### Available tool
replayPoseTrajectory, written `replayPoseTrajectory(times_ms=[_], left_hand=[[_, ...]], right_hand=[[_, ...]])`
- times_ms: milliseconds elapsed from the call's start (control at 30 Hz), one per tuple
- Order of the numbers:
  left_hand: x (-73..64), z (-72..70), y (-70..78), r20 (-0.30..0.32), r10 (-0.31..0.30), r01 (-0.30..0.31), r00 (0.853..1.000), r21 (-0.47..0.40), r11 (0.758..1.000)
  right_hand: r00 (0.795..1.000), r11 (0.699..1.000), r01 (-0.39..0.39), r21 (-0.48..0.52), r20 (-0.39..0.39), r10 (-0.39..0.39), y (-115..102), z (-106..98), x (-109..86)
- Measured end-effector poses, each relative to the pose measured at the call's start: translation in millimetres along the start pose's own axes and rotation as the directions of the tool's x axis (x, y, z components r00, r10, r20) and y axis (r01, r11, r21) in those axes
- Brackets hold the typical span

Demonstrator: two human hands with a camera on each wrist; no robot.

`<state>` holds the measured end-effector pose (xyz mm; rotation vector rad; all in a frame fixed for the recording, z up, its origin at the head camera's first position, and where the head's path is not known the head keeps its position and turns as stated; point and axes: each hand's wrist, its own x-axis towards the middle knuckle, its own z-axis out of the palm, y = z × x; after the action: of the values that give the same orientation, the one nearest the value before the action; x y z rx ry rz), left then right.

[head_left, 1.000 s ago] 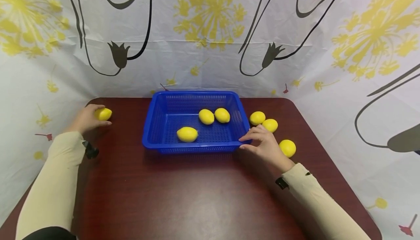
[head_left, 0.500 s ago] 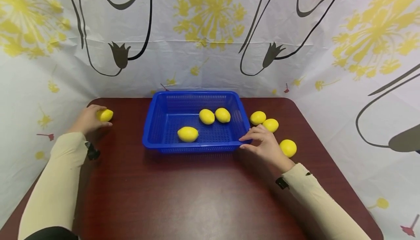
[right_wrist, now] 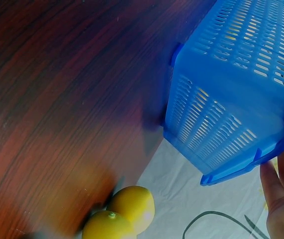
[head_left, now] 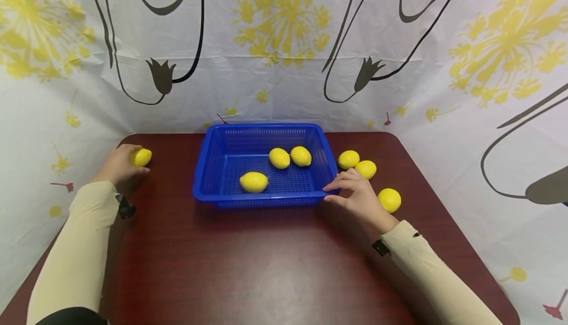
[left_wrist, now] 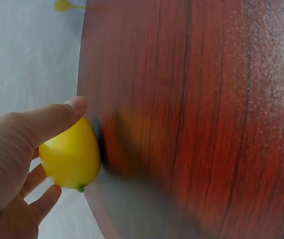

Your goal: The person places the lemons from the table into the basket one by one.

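Left hand (head_left: 116, 164) curls thumb and fingers round a lemon (head_left: 141, 158) at the table's (head_left: 257, 266) far left; right hand (head_left: 357, 198) pinches the blue basket (head_left: 266, 198) at its near right corner — both almost unmoved this past second — so that lemon remains outside.

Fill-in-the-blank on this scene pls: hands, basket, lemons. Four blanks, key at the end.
1. The left hand holds a yellow oval lemon whose tip, in the left wrist view, is coloured ____.
2. Inside the blue perforated plastic basket, the yellow lemons number ____.
3. Of the basket's two right corners, near and far, the right hand is at the ____ one.
4. In the head view, unheld lemons lie on the dark red-brown wood-grain table, to the ____ of the basket.

Missing words: green; three; near; right.
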<state>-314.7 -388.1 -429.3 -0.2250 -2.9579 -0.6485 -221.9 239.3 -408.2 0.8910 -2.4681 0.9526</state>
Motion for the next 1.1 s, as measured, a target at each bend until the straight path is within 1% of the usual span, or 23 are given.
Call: replayPoseTrajectory(times_ms=[100,267,367,567,833,967,1100], left_hand=[[-0.5,0.8,-1.9,0.016,-0.006,0.006,1.0,0.006,1.0],[-5.8,10.7,-10.8,0.064,-0.033,0.031,0.997,0.022,0.999],[-7.0,14.5,-13.5,0.059,-0.034,0.033,0.998,0.015,0.999],[-4.8,12.8,-12.0,0.037,-0.014,0.014,0.999,0.008,1.0],[-10.5,7.8,-9.2,0.018,-0.023,0.022,1.0,0.016,1.0],[-14.1,7.6,-8.5,0.031,-0.019,0.019,0.999,0.013,1.0],[-15.2,8.9,-6.7,0.058,-0.028,0.028,0.998,0.001,1.0]], right_hand=[[1.0,1.0,-0.005,0.002,-0.005,0.005,-0.5,0.1,-0.4],[1.0,1.0,-0.002,0.003,0.004,0.002,0.7,0.6,-0.4],[1.0,1.0,0.005,0.007,0.003,-0.005,1.4,0.3,0.0],[1.0,1.0,0.006,0.012,-0.004,-0.006,5.0,0.7,0.2],[1.0,1.0,0.01,0.015,0.001,-0.01,4.1,3.1,2.2],[1.0,1.0,-0.004,0.015,0.004,0.004,2.7,2.3,1.1],[1.0,0.999,-0.024,0.022,-0.001,0.024,3.9,0.6,-1.7]])
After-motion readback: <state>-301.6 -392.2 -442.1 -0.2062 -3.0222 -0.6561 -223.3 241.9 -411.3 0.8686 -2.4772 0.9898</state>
